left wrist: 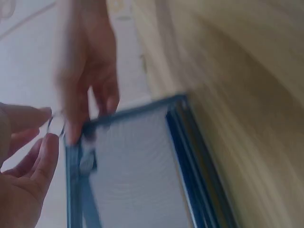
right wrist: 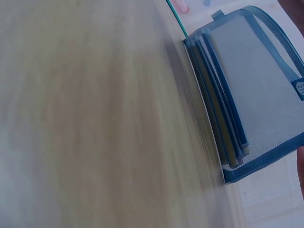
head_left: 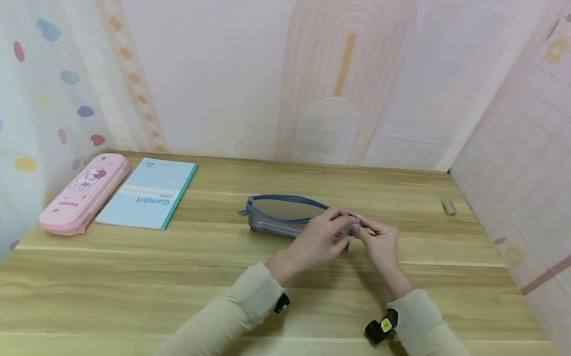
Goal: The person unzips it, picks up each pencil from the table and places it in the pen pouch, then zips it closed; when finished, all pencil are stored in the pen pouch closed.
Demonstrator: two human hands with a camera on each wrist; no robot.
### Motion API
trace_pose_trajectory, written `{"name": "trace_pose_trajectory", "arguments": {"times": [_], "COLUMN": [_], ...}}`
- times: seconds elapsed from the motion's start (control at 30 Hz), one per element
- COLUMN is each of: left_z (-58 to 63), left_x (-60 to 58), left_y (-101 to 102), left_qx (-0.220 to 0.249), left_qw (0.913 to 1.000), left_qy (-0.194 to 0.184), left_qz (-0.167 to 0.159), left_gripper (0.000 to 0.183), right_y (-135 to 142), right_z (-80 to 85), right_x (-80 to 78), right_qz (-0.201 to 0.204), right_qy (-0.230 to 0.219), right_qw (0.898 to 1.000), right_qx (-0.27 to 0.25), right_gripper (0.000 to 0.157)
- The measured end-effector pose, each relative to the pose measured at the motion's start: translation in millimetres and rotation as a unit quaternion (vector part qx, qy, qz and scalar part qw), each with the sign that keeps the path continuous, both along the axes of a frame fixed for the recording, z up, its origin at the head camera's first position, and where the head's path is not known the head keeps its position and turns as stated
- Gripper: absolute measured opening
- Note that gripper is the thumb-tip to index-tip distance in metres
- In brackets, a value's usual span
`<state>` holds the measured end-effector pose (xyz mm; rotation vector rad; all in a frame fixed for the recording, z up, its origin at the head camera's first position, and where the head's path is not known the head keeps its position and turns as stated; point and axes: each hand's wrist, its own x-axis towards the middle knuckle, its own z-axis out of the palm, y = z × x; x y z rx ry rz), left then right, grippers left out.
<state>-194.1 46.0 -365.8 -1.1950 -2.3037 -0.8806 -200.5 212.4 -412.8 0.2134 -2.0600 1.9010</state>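
A blue-edged mesh pencil case [head_left: 275, 225] stands on the table, its top edges spread apart in the head view. Several long dark blue sticks [right wrist: 221, 95] show through the mesh along its bottom. My left hand [head_left: 318, 234] is at the case's right end, and in the left wrist view its thumb and fingertip pinch a small ring-like pull [left wrist: 56, 124] at the top corner. My right hand [head_left: 380, 244] holds that same corner between thumb and fingers, close against the left fingertips. In the right wrist view only the edges of the hands show.
On the left lie a pink case [head_left: 84, 193] with a cartoon print and a white notebook [head_left: 149, 192] with a green spine. A small brownish cylinder-like piece [head_left: 448, 206] lies at the back right. Patterned curtains [head_left: 225, 59] border the wooden table [head_left: 157, 287].
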Motion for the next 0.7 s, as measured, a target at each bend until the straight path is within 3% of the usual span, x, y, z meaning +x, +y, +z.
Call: {"name": "trace_pose_trajectory", "arguments": {"times": [0.2, 0.33, 0.53, 0.7], "left_z": [-8.4, -8.0, -2.1, 0.6], "left_x": [3.1, 3.8, 2.6, 1.0], "left_y": [15.4, 17.2, 22.6, 21.5], "left_qx": [0.017, 0.038, 0.108, 0.145], "left_qw": [0.999, 0.9969, 0.984, 0.9718], "left_qy": [0.011, -0.001, -0.069, -0.133], "left_qz": [0.039, 0.069, 0.123, 0.13], "left_gripper": [0.006, 0.009, 0.012, 0.014], "right_y": [-5.9, -7.8, -10.5, -14.9], "right_z": [6.9, 6.5, 7.9, 14.6], "right_x": [4.6, 4.0, 6.5, 13.0], "right_qz": [-0.014, -0.022, -0.021, -0.021], "right_qy": [-0.025, -0.026, -0.007, -0.008], "right_qw": [1.0, 0.999, 1.0, 0.999], "right_qx": [0.012, 0.004, 0.022, 0.032], "right_gripper": [0.019, 0.018, 0.026, 0.023]}}
